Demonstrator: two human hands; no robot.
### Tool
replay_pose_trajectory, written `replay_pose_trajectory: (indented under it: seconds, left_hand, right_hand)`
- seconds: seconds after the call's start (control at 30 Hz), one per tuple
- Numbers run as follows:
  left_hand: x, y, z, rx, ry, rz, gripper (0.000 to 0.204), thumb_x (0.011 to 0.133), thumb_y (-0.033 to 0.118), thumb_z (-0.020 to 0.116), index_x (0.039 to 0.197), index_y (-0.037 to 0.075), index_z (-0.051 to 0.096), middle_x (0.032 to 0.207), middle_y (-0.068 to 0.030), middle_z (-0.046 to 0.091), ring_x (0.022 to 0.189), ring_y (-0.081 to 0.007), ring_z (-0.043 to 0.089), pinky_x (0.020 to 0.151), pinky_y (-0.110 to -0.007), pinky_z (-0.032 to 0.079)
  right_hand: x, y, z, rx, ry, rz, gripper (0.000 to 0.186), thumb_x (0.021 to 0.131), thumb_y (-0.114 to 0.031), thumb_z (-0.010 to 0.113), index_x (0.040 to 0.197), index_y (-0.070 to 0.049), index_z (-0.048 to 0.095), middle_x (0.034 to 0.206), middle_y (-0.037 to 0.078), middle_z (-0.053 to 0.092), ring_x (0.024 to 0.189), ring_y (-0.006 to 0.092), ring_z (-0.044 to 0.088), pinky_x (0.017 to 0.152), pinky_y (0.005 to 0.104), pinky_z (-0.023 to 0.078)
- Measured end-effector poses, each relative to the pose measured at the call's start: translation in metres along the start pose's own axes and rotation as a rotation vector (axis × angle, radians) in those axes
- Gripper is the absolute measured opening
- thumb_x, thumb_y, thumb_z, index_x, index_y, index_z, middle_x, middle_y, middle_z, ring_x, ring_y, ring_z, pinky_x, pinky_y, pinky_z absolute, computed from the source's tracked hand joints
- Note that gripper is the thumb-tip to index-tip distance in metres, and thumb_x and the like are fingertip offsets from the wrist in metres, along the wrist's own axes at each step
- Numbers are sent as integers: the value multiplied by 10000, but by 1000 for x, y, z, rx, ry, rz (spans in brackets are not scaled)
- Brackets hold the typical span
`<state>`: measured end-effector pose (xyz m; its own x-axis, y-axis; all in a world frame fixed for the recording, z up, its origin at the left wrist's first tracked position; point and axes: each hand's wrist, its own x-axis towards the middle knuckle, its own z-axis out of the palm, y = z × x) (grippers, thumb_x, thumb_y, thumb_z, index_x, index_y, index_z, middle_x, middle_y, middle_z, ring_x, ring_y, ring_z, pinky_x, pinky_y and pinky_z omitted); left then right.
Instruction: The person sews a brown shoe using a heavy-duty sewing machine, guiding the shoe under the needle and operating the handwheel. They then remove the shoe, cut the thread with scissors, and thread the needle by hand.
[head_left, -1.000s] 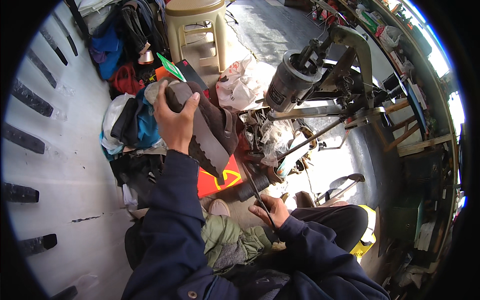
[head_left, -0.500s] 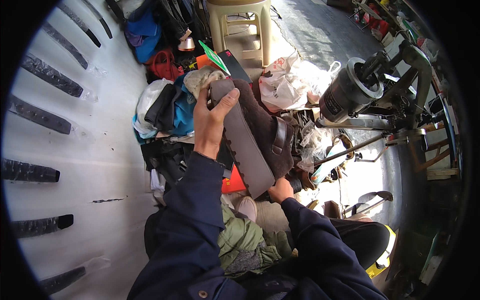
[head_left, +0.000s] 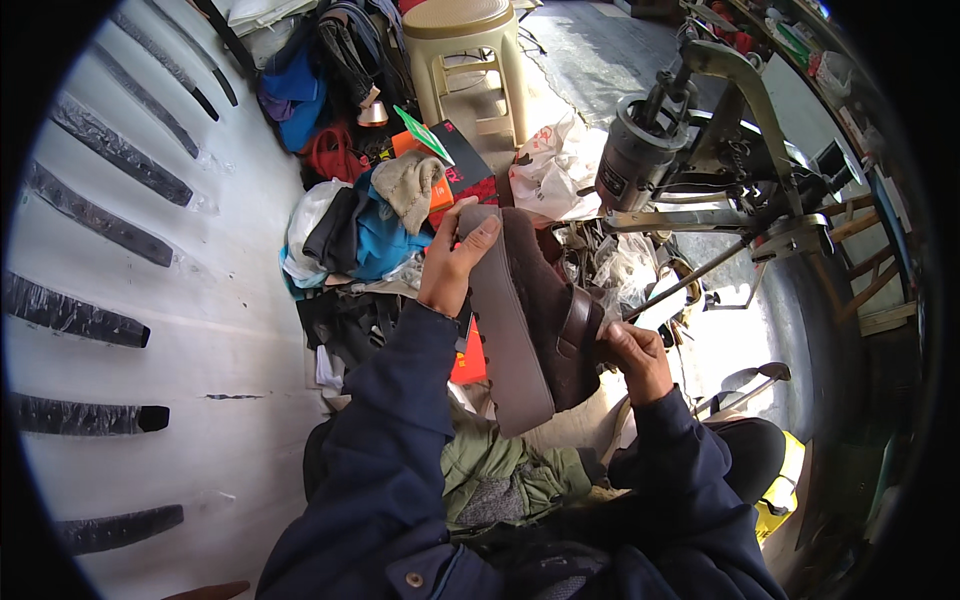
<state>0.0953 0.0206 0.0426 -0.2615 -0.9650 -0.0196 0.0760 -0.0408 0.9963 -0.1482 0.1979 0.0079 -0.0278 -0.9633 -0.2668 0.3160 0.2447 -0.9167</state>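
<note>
Mid-view, the brown boot point(head_left: 542, 310) seems light, soft and fuzzy above its firmer sole point(head_left: 510, 350). The left hand point(head_left: 450, 268) clasps that sole at ten o'clock, a sensible hold; at four, the right hand point(head_left: 638, 358) pinches beside the strap point(head_left: 577, 320), exact catch unclear.

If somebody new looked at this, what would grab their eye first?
Probably the dark brown shoe near the middle, its thick greyish sole facing left, with the left hand holding its far end and the right hand beside its strap. After that, likely the dark metal machine at upper right and the beige stool at the top.
</note>
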Motion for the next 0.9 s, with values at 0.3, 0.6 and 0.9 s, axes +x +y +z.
replay_pose_trajectory:
  seconds: [0.3, 0.6, 0.9]
  left_hand:
    - [-65, 1, 52, -99, -178, -112, 610, 1016, 411, 680, 1446, 15, 503, 1248, -54, 624, 1136, -137, 597, 1009, -283, 467]
    - [-97, -1, 60, -370, -204, -251, 449, 1076, 374, 570, 1395, 58, 557, 1279, -49, 642, 1145, -143, 627, 1010, -303, 489]
    - [-98, -15, 80, -370, -222, -272, 463, 1074, 389, 563, 1406, 67, 571, 1306, -57, 651, 1182, -165, 630, 1039, -318, 489]
  right_hand:
    - [-74, 0, 32, 403, 22, 188, 567, 913, -236, 776, 1399, -30, 569, 1240, 53, 662, 1141, 180, 626, 1030, 341, 468]
    - [-97, 1, 46, 643, -38, 185, 439, 915, -195, 731, 1303, -26, 615, 1096, 71, 713, 927, 177, 699, 798, 311, 565]
    - [-95, 0, 24, 648, 45, 307, 441, 884, -190, 670, 1269, 23, 642, 1030, 135, 740, 833, 228, 722, 750, 333, 566]
